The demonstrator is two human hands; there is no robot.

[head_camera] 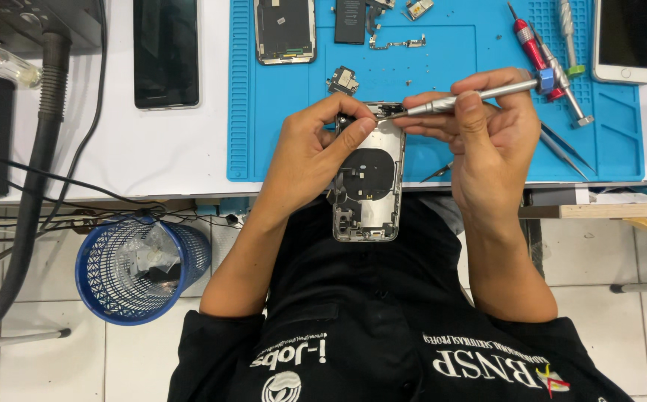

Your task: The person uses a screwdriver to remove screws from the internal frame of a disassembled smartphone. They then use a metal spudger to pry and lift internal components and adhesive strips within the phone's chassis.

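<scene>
Head view: your left hand [312, 149] grips the opened phone housing [366, 182] by its left edge, holding it over the near edge of the blue work mat [442, 67]. Your right hand [480, 130] is closed around a silver screwdriver [480, 94], its tip touching the housing's top end. Red-handled drivers [528, 41] and tweezers [565, 149] lie on the mat; a blue wastebasket [141, 268] stands on the floor
</scene>
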